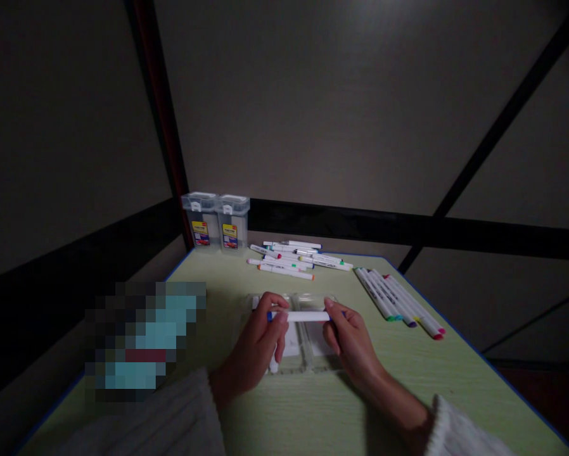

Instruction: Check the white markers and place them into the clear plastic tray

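Between my two hands a white marker (308,316) with blue ends lies level. My left hand (258,342) pinches its left end, and my right hand (348,335) grips its right end. Just below the hands an open clear plastic case (306,354) rests on the table, partly covered by my fingers. White pieces show inside its left half, but I cannot make out what they are.
Two lidded clear boxes (218,221) stand at the back left. Several loose markers (294,259) lie in a pile at the back, and several more markers (398,301) lie in a row on the right. A blurred-out object (151,335) is at the left. The table (284,418) has blue edging.
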`<state>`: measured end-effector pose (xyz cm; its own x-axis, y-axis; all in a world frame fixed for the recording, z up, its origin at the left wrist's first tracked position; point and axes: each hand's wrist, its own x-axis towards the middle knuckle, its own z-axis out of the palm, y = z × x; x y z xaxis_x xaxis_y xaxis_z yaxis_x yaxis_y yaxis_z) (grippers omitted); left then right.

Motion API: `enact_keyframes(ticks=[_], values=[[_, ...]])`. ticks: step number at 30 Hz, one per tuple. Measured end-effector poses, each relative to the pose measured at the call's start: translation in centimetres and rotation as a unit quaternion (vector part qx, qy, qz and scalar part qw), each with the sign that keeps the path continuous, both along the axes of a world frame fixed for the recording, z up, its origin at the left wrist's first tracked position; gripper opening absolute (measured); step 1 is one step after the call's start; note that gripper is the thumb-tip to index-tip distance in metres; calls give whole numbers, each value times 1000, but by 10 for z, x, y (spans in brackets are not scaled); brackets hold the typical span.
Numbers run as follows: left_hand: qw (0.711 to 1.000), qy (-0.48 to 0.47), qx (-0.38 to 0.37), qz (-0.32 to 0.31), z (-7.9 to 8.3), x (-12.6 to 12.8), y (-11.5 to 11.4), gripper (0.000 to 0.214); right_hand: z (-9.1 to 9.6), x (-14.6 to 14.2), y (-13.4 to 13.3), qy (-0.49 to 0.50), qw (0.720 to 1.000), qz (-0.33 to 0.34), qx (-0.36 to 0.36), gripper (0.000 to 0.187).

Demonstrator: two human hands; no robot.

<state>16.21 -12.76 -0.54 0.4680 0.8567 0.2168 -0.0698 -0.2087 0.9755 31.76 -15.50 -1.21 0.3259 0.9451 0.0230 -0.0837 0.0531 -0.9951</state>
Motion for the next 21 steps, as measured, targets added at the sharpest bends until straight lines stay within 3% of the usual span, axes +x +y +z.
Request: enact_keyframes(ticks=[5, 13, 21], values=[[999, -1, 7, -45, -1, -4, -1, 13, 0, 1, -1, 9, 1000, -3, 3, 49], [999, 22, 38, -1, -3, 0, 2, 23, -5, 1, 1, 4, 1000, -19, 10, 48], [997, 72, 13, 39, 5, 5, 1, 33, -3, 2, 1, -60, 997, -44, 36, 53]])
